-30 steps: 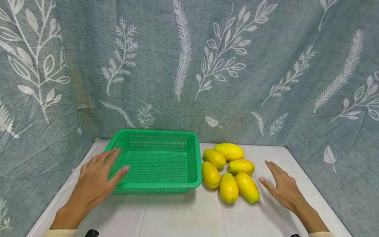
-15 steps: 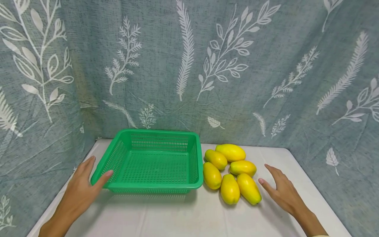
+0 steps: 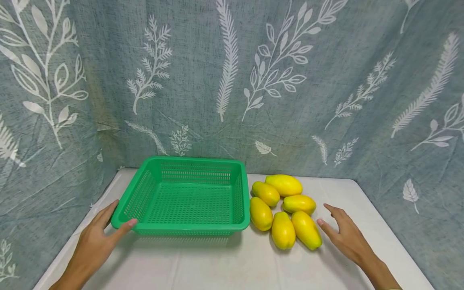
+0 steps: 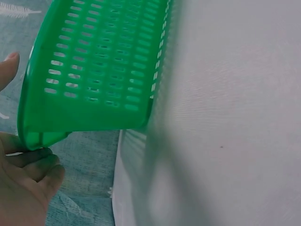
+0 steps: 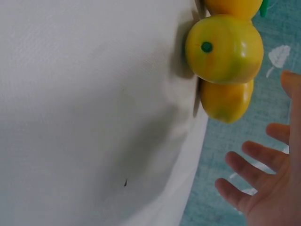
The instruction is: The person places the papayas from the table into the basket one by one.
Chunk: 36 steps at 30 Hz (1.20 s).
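A green plastic basket point(image 3: 192, 227) with slotted walls stands on the left of the table, with nothing in it. My left hand point(image 3: 92, 237) is at its near left corner, thumb over the front rim and fingers along the outside. In the left wrist view the fingers point(image 4: 40, 167) lie at the underside of the basket's rim point(image 4: 33, 94), while the thumb point(image 4: 9, 70) stands apart from it. To the right of the basket lie several yellow papayas point(image 3: 283, 231). Beside them my right hand point(image 3: 348, 237) hovers, fingers spread, holding nothing; the right wrist view shows the papayas point(image 5: 225, 49) beyond its fingertips.
A white cloth covers the table point(image 3: 217, 266). Behind and at both sides hangs a grey-green curtain point(image 3: 195, 80) with white leaf prints, close to the table's edges. The leftmost papaya point(image 3: 261, 213) sits near the basket's right wall.
My left hand has come down and left from over the basket's left side to its near left corner. The right hand stays almost in place. Basket and papayas have not moved on the table.
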Available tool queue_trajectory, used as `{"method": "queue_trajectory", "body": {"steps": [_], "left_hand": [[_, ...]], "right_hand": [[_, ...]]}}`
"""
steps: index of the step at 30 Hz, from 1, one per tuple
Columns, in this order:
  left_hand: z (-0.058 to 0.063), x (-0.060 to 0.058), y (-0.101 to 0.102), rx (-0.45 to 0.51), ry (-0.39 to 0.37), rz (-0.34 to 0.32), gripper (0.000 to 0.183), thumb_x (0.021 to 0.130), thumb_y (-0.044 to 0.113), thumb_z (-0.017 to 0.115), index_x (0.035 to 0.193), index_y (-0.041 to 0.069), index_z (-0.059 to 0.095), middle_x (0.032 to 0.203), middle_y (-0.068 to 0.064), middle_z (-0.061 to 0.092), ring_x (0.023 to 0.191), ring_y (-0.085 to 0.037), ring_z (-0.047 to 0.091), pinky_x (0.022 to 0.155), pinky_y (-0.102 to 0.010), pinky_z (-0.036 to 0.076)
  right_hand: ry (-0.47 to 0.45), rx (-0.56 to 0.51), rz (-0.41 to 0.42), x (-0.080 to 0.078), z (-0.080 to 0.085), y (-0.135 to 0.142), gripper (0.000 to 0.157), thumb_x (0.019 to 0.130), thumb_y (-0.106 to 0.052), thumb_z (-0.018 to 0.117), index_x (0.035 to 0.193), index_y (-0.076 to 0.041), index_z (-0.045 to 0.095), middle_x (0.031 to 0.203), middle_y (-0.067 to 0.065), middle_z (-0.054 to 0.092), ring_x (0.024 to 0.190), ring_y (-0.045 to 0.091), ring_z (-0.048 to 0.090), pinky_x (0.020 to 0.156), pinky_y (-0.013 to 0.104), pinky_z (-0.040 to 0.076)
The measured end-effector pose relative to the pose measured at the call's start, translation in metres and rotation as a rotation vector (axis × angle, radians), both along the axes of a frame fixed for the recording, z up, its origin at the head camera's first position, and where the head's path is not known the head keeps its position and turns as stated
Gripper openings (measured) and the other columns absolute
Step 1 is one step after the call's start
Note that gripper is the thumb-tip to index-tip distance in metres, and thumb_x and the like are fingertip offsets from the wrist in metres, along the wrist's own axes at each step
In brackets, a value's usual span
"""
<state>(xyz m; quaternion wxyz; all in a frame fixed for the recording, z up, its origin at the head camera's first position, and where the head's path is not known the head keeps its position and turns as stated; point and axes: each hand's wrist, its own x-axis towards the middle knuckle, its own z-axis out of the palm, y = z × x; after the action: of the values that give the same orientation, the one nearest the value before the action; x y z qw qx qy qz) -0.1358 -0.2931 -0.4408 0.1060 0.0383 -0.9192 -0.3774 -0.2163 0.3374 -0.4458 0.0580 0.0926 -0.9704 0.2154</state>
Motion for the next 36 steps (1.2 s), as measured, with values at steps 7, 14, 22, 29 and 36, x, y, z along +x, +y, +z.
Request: {"method": "queue_trajectory", "body": {"steps": [7, 14, 22, 29, 36], "left_hand": [[-0.005, 0.002, 0.003, 0.018, 0.063, -0.001, 0.091, 0.103, 0.044, 0.070, 0.171, 0.008, 0.020, 0.168, -0.033, 0.028, 0.152, -0.061, 0.026, 0.107, -0.082, 0.028], [-0.007, 0.002, 0.004, 0.044, 0.057, 0.008, 0.094, 0.102, 0.043, 0.072, 0.171, 0.010, 0.017, 0.169, -0.034, 0.025, 0.153, -0.062, 0.021, 0.110, -0.083, 0.025], [-0.010, 0.002, 0.007, 0.056, 0.100, 0.020, 0.094, 0.101, 0.041, 0.074, 0.171, 0.013, 0.019, 0.169, -0.032, 0.028, 0.154, -0.059, 0.023, 0.112, -0.081, 0.025], [-0.010, 0.003, 0.007, 0.068, 0.095, 0.024, 0.093, 0.101, 0.040, 0.074, 0.171, 0.015, 0.019, 0.169, -0.030, 0.029, 0.153, -0.059, 0.025, 0.110, -0.081, 0.028], [-0.010, 0.003, 0.005, 0.064, -0.012, 0.041, 0.095, 0.102, 0.047, 0.071, 0.172, 0.015, 0.013, 0.169, -0.031, 0.026, 0.148, -0.062, 0.032, 0.105, -0.078, 0.037]], "right_hand": [[-0.033, -0.048, -0.001, 0.003, -0.006, -0.002, 0.073, 0.110, -0.055, 0.051, 0.163, -0.005, 0.039, 0.156, 0.026, 0.046, 0.132, 0.047, 0.057, 0.101, 0.069, 0.050], [-0.012, -0.088, 0.009, 0.005, -0.011, -0.002, 0.069, 0.110, -0.048, 0.054, 0.160, -0.002, 0.041, 0.153, 0.025, 0.050, 0.130, 0.046, 0.059, 0.102, 0.063, 0.053], [-0.041, -0.159, 0.020, 0.006, -0.013, -0.008, 0.069, 0.110, -0.049, 0.055, 0.158, -0.001, 0.044, 0.153, 0.024, 0.054, 0.128, 0.042, 0.062, 0.102, 0.059, 0.055], [-0.094, -0.205, 0.024, 0.006, -0.014, -0.020, 0.069, 0.108, -0.050, 0.059, 0.158, -0.003, 0.046, 0.151, 0.023, 0.056, 0.127, 0.039, 0.063, 0.100, 0.054, 0.057], [-0.137, -0.216, 0.032, 0.004, -0.018, -0.030, 0.077, 0.104, -0.054, 0.064, 0.158, -0.003, 0.046, 0.153, 0.021, 0.055, 0.128, 0.035, 0.061, 0.100, 0.049, 0.056]]}}
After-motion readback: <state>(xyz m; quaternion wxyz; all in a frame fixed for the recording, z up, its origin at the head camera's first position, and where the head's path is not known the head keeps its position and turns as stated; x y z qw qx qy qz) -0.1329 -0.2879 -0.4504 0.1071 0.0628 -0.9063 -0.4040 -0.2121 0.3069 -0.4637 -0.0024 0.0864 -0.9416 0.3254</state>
